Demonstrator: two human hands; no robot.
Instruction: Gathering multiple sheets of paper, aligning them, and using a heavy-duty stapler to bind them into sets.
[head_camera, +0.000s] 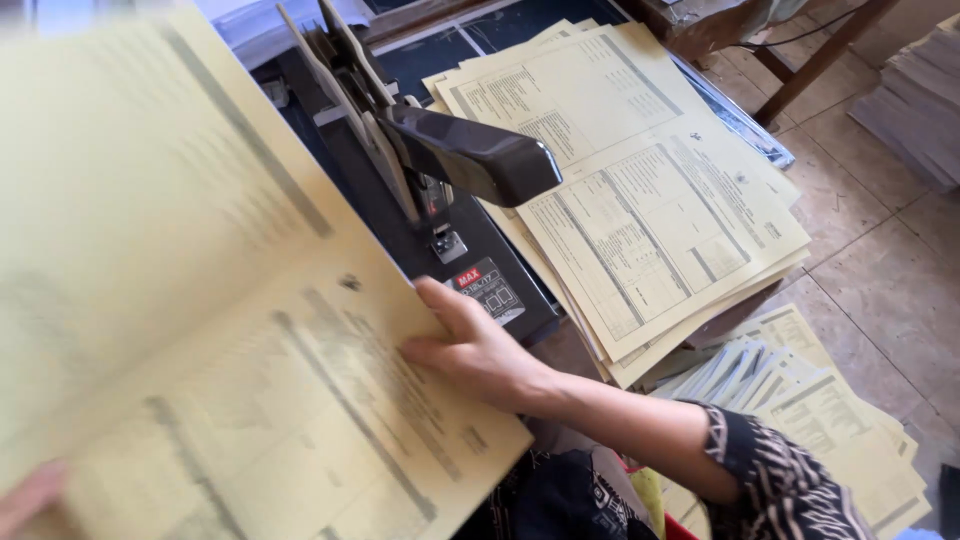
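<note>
The right hand (470, 350) lies flat, fingers spread, pinning a large yellow printed paper sheet (220, 330) steady beside the black heavy-duty stapler (450, 170). The left hand (30, 497) grips that sheet's near edge, though blurred. More yellow sheets (640, 190) are stacked beyond the right hand.

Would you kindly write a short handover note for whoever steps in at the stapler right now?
Right hand: flat on the big yellow sheets, pressing them down beside the stapler base; it grips nothing.
Left hand: only fingertips show at the sheets' lower left edge; grip unclear.
Sheets: blurred, edge against the black long-arm stapler, its handle raised.
Stack of printed yellow sheets lies right of the stapler; more piles on the floor.
Done: sheets brought to the stapler. Left: whether they are stapled cannot be told.
</note>
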